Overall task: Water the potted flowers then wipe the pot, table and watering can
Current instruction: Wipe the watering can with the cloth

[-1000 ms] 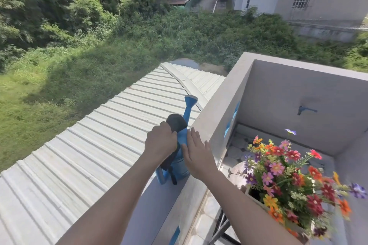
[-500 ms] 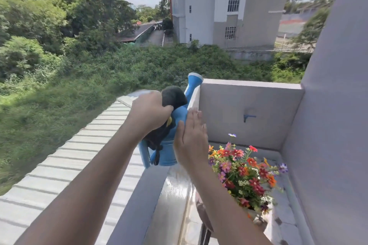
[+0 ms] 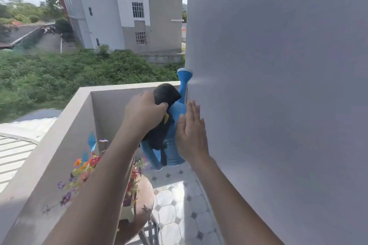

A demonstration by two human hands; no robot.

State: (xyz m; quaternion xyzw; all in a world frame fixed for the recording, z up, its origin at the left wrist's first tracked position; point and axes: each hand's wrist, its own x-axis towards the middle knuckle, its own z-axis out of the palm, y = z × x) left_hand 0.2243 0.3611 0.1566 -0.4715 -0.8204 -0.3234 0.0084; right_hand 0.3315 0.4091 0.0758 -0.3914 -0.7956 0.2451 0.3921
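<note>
- Left hand (image 3: pixel 145 113) clenches the cloth (image 3: pixel 166 92) over the can (image 3: pixel 175 145).
- Right hand (image 3: pixel 190 135), flat with fingers straight, presses the can's side.
- Flowers (image 3: pixel 85 167) sit below the grip; can-wiping looks underway.

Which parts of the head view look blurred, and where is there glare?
Head view: flowers and distant greenery smeared by motion blur; watering can, left hand and right hand sharper; sun glare on the floor tiles; wide-angle lens makes the building lean.
</note>
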